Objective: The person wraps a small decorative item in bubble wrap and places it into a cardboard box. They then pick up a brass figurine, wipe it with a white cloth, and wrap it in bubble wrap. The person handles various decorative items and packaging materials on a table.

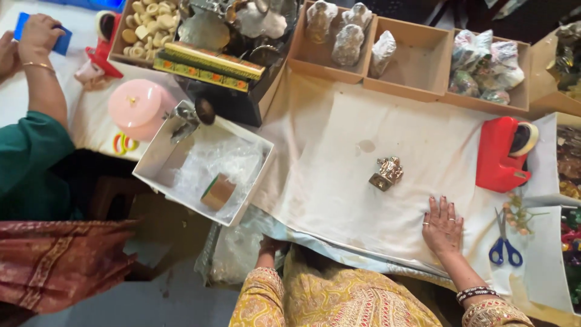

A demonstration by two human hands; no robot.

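My right hand [442, 223] lies flat, fingers apart, on the white cloth [339, 181] near the table's front edge. A small golden figurine [387, 172] lies on the cloth, up and to the left of that hand and apart from it. My left hand [270, 245] is low at the table's edge, gripping the clear plastic wrap [233, 260] that hangs there, just below a white open box [158, 158]. The box holds clear plastic and a small brown block [218, 191].
Red tape dispenser [502, 154] and blue-handled scissors [503, 245] lie right of my hand. Cardboard compartments [417, 54] with wrapped figurines line the back. A pink round box [140, 108] stands at left. Another person's hand [37, 36] holds a blue object far left.
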